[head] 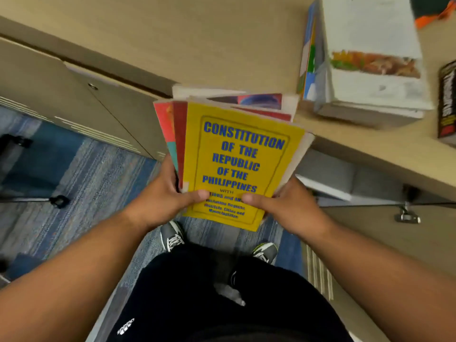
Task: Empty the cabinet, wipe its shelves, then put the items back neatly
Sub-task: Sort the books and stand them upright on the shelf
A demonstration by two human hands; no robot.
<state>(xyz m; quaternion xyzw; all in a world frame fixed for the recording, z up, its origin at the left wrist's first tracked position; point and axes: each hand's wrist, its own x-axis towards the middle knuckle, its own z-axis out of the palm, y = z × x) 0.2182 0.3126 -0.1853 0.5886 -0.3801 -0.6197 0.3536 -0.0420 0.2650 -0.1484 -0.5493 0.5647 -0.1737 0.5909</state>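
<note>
- Head view: the left hand (160,196) and the right hand (286,203) together grip a fanned bundle of books (232,144) by its near end, thumbs pressed on the yellow Constitution booklet (237,166) on top.
- The bundle is held in the air, just off the counter (197,40) front edge.
- A stack of white books (370,70) lies near the counter's right end, by the front edge.
- Below, a cabinet door (74,95) is shut.

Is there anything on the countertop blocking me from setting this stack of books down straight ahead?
Nothing visible. Both hands, left and right, hold the book stack, and the countertop directly ahead is bare. The white book pile sits further right, and a dark book lies at the right edge.
</note>
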